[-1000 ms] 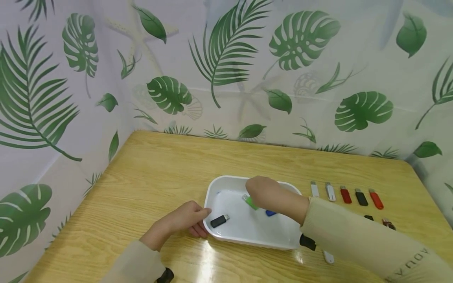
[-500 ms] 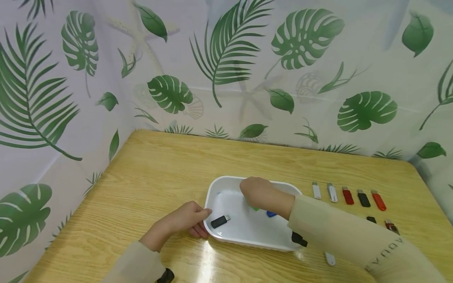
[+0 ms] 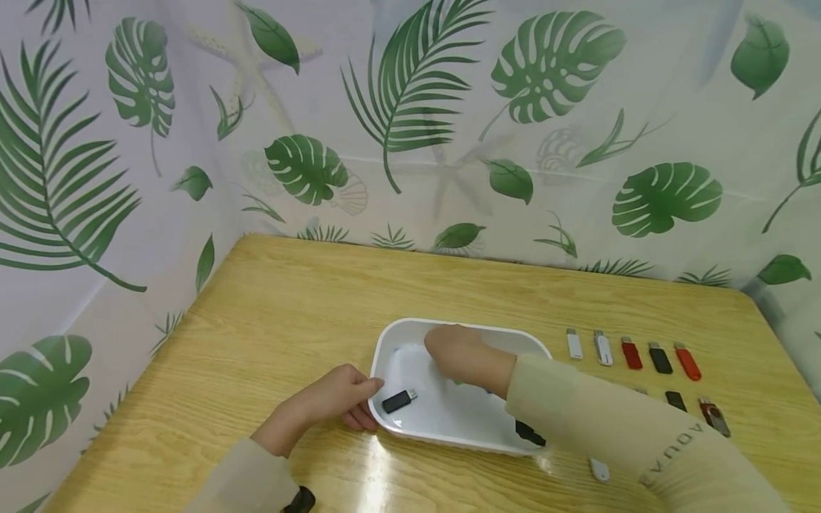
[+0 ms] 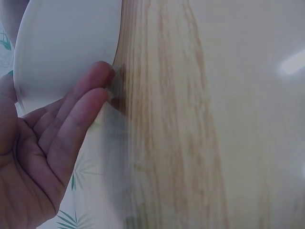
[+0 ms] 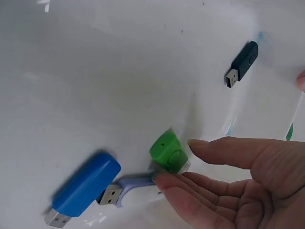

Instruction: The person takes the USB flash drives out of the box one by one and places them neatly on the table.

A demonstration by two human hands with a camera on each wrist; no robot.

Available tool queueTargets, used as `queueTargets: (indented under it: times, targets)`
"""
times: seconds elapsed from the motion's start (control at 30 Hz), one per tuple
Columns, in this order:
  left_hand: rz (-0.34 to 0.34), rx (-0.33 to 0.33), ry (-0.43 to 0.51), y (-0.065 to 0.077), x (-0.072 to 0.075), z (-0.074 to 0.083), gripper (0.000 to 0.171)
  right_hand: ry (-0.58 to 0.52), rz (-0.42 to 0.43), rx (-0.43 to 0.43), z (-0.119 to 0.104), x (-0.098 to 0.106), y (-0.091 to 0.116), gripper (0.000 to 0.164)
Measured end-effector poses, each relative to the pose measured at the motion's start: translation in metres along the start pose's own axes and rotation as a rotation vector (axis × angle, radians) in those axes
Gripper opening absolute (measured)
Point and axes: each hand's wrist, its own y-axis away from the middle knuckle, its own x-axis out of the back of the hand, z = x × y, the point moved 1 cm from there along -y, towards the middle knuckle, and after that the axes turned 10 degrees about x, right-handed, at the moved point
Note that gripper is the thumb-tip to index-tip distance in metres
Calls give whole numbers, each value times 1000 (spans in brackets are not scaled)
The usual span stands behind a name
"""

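Note:
My left hand (image 3: 346,395) holds the left rim of a white tray (image 3: 442,439), thumb on the rim; in the left wrist view its fingertips (image 4: 97,78) lie against the outer wall. My right hand (image 3: 465,356) reaches into the tray. In the right wrist view its thumb and fingers (image 5: 188,202) are spread around a green USB stick (image 5: 169,151), fingertips right at its edge. Beside it lie a blue USB stick (image 5: 86,185) and a white and lavender USB stick (image 5: 138,193), partly hidden by the fingers. A black USB stick (image 3: 399,401) lies at the tray's left end.
Right of the tray, USB sticks stand in a row: white (image 3: 574,344), silver-white (image 3: 603,349), dark red (image 3: 631,353), black (image 3: 660,358) and orange-red (image 3: 688,362). Nearer are another black (image 3: 675,401) and a red-brown one (image 3: 715,417). A patterned cloth (image 3: 410,178) hangs behind the table.
My right hand has moved left inside the tray, now covering most of the green USB stick in the head view. The left hand has stayed at the rim.

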Motion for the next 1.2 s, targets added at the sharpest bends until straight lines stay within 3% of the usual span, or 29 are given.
queueTargets:
  times: [0.3,0.57,0.73,1.2]
  targets:
    - [-1,4,3,0,0,-1,42,67,102,75,-2,-8,-4,16]
    - [7,-3,-14,-1,-1,0,43,106,59,35,-5,-6,-3,14]
    - [12,1,-24,-1,-1,1,44,52,29,48,-5,-1,2,8]
    - [-9,-21,-35,-2,0,2,43,-19,30,42,0,29,30,15]
